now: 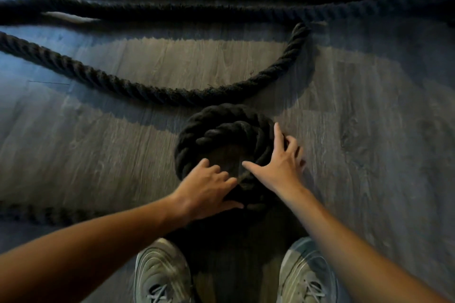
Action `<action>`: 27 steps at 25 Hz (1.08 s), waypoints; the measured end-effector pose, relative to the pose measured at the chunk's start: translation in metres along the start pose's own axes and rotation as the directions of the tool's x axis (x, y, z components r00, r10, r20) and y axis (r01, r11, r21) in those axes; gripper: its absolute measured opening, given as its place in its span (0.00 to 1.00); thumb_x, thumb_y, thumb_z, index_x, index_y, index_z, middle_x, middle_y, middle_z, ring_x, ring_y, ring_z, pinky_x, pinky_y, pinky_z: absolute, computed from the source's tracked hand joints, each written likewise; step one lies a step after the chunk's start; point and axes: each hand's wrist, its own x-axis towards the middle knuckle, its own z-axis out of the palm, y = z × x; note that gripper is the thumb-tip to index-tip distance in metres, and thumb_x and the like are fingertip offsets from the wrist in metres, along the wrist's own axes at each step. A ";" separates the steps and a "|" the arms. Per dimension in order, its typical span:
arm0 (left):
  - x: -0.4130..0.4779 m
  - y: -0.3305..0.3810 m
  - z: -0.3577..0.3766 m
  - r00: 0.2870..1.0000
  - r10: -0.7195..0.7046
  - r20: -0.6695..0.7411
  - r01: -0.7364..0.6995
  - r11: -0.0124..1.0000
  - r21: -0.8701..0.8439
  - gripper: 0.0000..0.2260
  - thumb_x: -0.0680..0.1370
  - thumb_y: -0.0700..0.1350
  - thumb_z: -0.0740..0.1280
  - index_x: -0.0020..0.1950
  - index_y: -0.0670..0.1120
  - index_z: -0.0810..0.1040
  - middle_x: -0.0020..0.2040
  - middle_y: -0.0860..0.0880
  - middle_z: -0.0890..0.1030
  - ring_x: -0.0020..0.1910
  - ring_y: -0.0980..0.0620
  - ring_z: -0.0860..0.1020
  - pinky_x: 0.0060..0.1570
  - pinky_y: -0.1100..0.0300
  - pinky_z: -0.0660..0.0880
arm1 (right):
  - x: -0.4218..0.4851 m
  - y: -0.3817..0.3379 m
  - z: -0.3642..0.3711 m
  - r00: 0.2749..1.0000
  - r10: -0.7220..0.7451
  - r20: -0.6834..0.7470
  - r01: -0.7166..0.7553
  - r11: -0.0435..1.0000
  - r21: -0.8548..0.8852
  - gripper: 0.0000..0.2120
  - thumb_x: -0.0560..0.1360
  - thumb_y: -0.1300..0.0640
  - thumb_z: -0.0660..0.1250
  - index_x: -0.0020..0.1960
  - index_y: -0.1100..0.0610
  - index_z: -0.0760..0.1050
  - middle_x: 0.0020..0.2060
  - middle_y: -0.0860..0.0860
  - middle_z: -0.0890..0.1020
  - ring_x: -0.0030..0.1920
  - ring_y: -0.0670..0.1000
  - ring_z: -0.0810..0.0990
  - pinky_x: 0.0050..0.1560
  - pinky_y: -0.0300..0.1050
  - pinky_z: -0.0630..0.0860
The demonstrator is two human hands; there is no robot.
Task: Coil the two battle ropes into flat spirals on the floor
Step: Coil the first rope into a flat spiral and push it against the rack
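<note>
Grey wood-grain planks make up the floor point(369, 130), dim and blue-tinged on the left, with a bright yellowish glare at the top edge. Seen from the head camera, a person's two pale sneakers point(163, 273) stand at the bottom of the frame, toes toward the work.

Thick black twisted rope fills the scene. Just ahead of the shoes sits a small coil point(221, 135), about two turns wound close around a bare patch of floor, the inner turn riding partly on top of the outer one, so it is not lying fully flat. From its far side a loose stretch point(152, 91) sweeps in a wide curve, up toward the right and away to the left edge. Beyond that, straight lengths point(197, 11) run side by side across the room, left to right; whether they belong to one rope or two cannot be told. Another piece lies at the lower left, blurred.

The left hand point(209, 189) presses fingers down on the near rim of the coil. The right hand point(278, 167) is spread wide, thumb inside the ring and fingers over its right side, resting against the rope rather than gripping it
</note>
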 end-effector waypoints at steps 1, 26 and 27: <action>0.007 0.015 -0.002 0.994 -0.077 0.075 0.081 0.995 -0.053 0.28 0.77 0.72 0.54 0.55 0.50 0.77 0.46 0.49 0.83 0.46 0.45 0.81 0.47 0.49 0.70 | -0.005 0.000 0.004 1.000 0.001 -0.017 -0.002 1.000 -0.023 0.52 0.66 0.35 0.70 0.79 0.42 0.40 0.75 0.54 0.54 0.72 0.63 0.57 0.66 0.65 0.62; 0.007 -0.093 -0.016 0.859 0.334 0.387 -0.431 0.881 0.197 0.44 0.71 0.79 0.47 0.81 0.59 0.40 0.83 0.48 0.50 0.82 0.46 0.42 0.71 0.28 0.44 | 0.024 -0.006 -0.023 0.911 -0.390 -0.134 0.364 0.914 -0.180 0.39 0.71 0.40 0.68 0.77 0.41 0.56 0.77 0.52 0.56 0.75 0.60 0.55 0.70 0.62 0.59; 0.004 -0.092 -0.015 0.893 0.268 0.361 -0.356 0.912 0.203 0.44 0.71 0.79 0.46 0.81 0.58 0.40 0.83 0.47 0.50 0.82 0.45 0.44 0.71 0.27 0.45 | 0.009 -0.005 -0.017 0.938 -0.267 -0.220 0.254 0.963 -0.086 0.38 0.71 0.39 0.68 0.77 0.42 0.57 0.77 0.53 0.56 0.74 0.60 0.55 0.69 0.63 0.60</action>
